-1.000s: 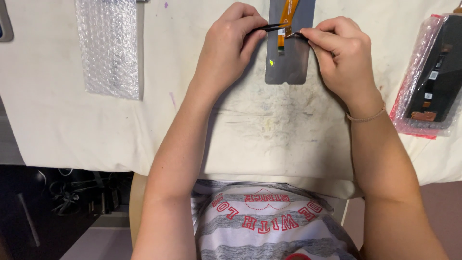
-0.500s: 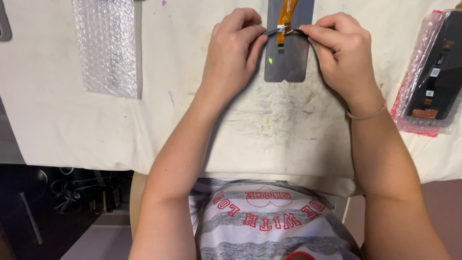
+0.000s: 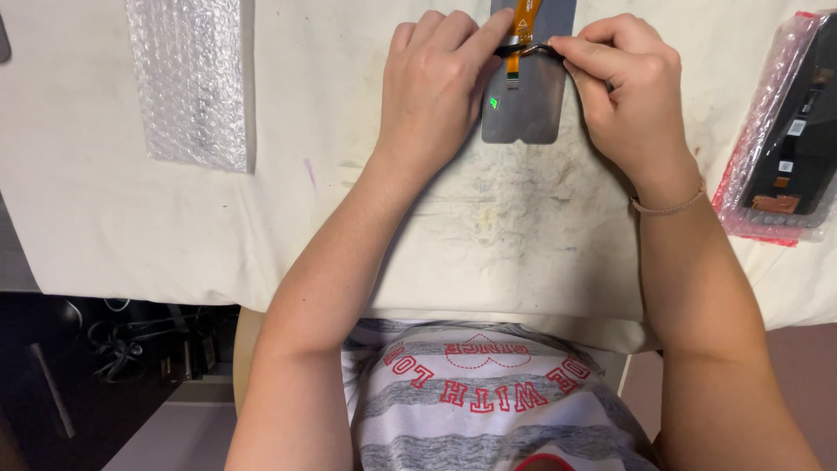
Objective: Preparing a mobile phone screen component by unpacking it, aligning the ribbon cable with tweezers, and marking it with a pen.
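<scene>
A grey phone screen panel (image 3: pixel 526 105) lies face down on the stained white work surface (image 3: pixel 488 227), with an orange flex ribbon (image 3: pixel 520 26) running down its back. My left hand (image 3: pixel 436 83) and my right hand (image 3: pixel 623 87) meet over the panel's upper part. Both pinch a thin dark strip (image 3: pixel 529 49) that crosses the ribbon, left fingers on its left end, right fingers on its right end. A small green glint (image 3: pixel 493 103) shows on the panel.
A sheet of bubble wrap (image 3: pixel 192 83) lies at the far left of the surface. Another dark screen part in a pink bubble bag (image 3: pixel 780 131) lies at the right edge. Below the table's front edge at left are dark cables (image 3: pixel 131 340).
The view has shifted so the panel and hands sit higher in the frame. Both hands stay closed on the strip over the ribbon, drawn slightly closer together.
</scene>
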